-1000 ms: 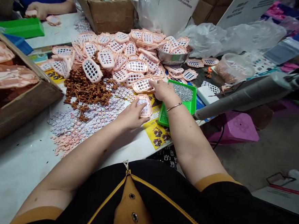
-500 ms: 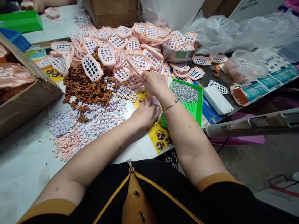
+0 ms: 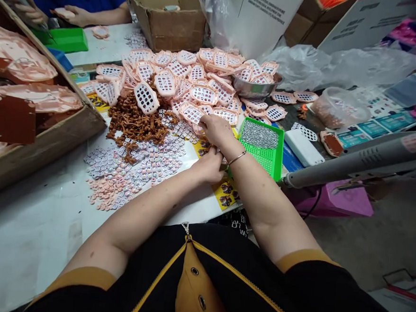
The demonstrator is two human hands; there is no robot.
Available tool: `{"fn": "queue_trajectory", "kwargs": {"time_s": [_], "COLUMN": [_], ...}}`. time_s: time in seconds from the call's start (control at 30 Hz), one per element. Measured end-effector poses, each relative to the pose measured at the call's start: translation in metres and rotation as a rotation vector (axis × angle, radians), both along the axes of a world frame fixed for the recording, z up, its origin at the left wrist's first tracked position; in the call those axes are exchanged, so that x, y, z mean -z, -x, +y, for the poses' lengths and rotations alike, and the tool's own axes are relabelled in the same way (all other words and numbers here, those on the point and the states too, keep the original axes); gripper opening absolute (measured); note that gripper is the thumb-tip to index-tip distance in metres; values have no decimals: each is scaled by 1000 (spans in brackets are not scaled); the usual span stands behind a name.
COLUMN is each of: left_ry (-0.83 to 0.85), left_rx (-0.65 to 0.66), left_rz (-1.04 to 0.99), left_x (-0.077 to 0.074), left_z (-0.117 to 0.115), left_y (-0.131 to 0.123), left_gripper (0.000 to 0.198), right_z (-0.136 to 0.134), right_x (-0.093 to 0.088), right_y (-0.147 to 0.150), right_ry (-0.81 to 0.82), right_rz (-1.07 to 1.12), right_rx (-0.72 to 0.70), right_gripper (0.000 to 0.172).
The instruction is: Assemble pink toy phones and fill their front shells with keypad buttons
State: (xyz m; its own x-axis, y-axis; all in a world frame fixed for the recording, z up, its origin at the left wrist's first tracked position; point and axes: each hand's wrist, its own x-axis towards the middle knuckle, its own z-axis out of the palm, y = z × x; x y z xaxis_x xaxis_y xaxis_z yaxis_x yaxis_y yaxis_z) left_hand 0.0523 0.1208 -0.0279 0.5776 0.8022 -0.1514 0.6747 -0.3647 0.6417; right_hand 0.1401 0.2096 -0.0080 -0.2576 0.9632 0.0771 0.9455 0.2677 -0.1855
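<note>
My right hand (image 3: 219,130) is at the front of a heap of pink plastic shells (image 3: 165,83) fitted with white perforated panels. Its bent fingers close on the right edge of one pink shell (image 3: 192,113). Just below, my left hand (image 3: 210,164) is curled close to the table, and what it holds is hidden under the fingers and the right wrist. Left of the hands lie a pile of brown plastic pieces (image 3: 135,120) and many small white printed pieces (image 3: 157,162). To the right is a green tray (image 3: 264,165) with small silvery parts (image 3: 259,134).
An open carton (image 3: 52,138) of pink shells stands at left. A metal bowl (image 3: 253,89), a clear tub (image 3: 339,108) and a white box (image 3: 304,148) sit at right, near a grey metal arm (image 3: 364,160). Across the table, a person in blue handles a pink part (image 3: 63,13).
The view has shifted, so the scene sits lower and further right. My right hand has lowered a tilted pink shell onto the heap's front. The pink part under my left hand is now hidden.
</note>
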Motion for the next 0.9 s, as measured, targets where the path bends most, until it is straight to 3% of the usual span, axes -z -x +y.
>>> {"fn": "queue_trajectory", "kwargs": {"time_s": [0.13, 0.2, 0.27, 0.4, 0.47, 0.57, 0.7, 0.8, 0.9], "left_ry": [-33, 111, 433, 574, 631, 650, 627, 594, 501], "left_rx": [-77, -327, -682, -894, -933, -888, -872, -890, -861], "left_rz": [-155, -466, -797, -949, -1024, -1105, -1138, -1163, -1252], "left_x": [-2, -4, -6, -10, -10, -9, -9, -11, -12], "left_z": [-14, -24, -36, -69, -88, -110, -121, -116, -106], "left_y": [26, 50, 80, 136, 154, 170, 182, 190, 195], "left_gripper": [70, 67, 67, 60, 55, 46, 41, 41, 53], "right_z": [-8, -19, -34, -60, -68, -74, -73, -74, -91], "right_x": [-4, -3, 2, 23, 31, 38, 40, 35, 19], "right_y": [3, 9, 17, 32, 38, 46, 56, 61, 74], "right_ry": [-75, -100, -100, -17, 69, 103, -45, -154, -286], "right_rz": [144, 244, 372, 591, 600, 395, 61, 126, 341], "right_rx": [-23, -67, -124, -109, -96, -148, -89, -39, -178], "right_gripper": [33, 28, 24, 13, 22, 43, 26, 26, 19]}}
